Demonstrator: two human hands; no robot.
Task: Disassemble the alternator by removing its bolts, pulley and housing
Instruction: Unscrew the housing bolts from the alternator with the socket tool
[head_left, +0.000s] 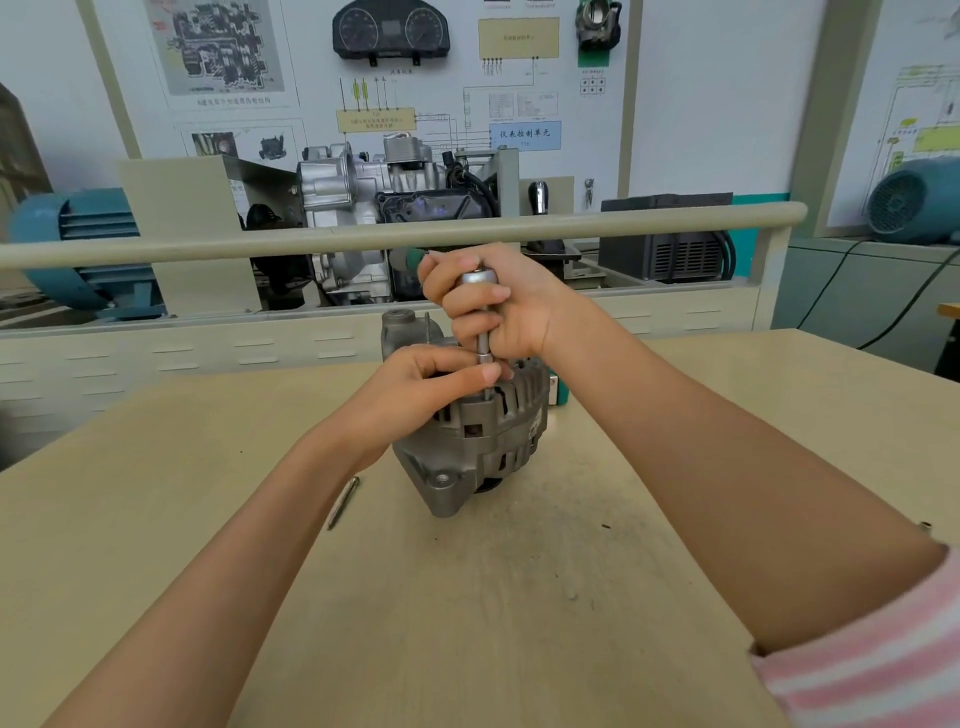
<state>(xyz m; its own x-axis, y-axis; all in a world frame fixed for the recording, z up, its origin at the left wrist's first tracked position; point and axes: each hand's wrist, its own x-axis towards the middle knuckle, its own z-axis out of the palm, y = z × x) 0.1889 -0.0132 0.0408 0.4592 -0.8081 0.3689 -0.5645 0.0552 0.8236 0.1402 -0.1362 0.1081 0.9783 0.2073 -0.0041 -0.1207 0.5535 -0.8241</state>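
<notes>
The near part of the table (519, 623) is smooth beige laminate, scuffed with dark smudges toward the middle, and only the two bare forearms cross it; a pink-and-white striped sleeve (872, 654) shows at the near right corner. Left of centre a thin metal pin (343, 501) lies loose on the top, apart from everything else. A small dark part (925, 526) sits near the right edge. In the middle of the table stands the alternator (483, 441), a grey cast-metal body with slotted vents round its side and a mounting lug with a threaded hole facing the near side. The left hand (421, 387) rests on its top, thumb and fingers pinching the lower shaft of the driver (482, 332). The right hand (493, 306) is curled round the driver's upper part, whose rounded metal cap shows above the fingers; the driver stands almost upright with its tip down in the top of the housing. Just behind the alternator on the right a green box (558, 389) peeks out, mostly hidden. The table's far edge meets a louvred beige panel topped by a round rail (363, 236). Beyond it stand a cutaway gearbox (374, 202), blue motors (78, 244) at left and right, and wall diagram boards (519, 78).
</notes>
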